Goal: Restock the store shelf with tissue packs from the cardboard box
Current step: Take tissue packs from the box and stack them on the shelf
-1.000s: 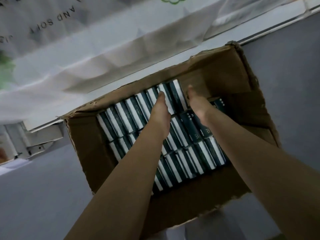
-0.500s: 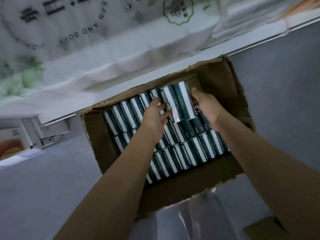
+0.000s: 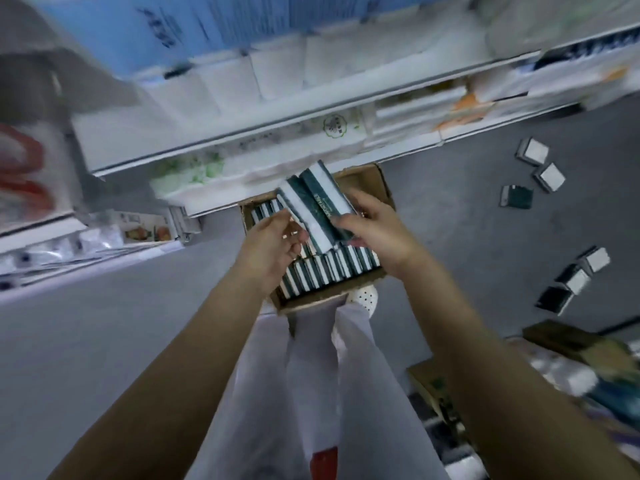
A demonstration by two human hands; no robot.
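Two-handed clamp on tissue packs (image 3: 313,209), left hand (image 3: 273,244) and right hand (image 3: 375,230) both curled round bundle, just above cardboard box (image 3: 382,188). Squeeze evenly, keep level, lift clear toward shelf (image 3: 277,131) beyond box.

Hands (image 3: 273,244) (image 3: 375,232) grip tissue packs (image 3: 313,202) above cardboard box (image 3: 363,176).

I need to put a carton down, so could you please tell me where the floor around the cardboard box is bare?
The grey floor left of the cardboard box is bare and wide. A narrower bare strip runs between the box and the loose packs on the right. The bottom right is crowded with cartons.
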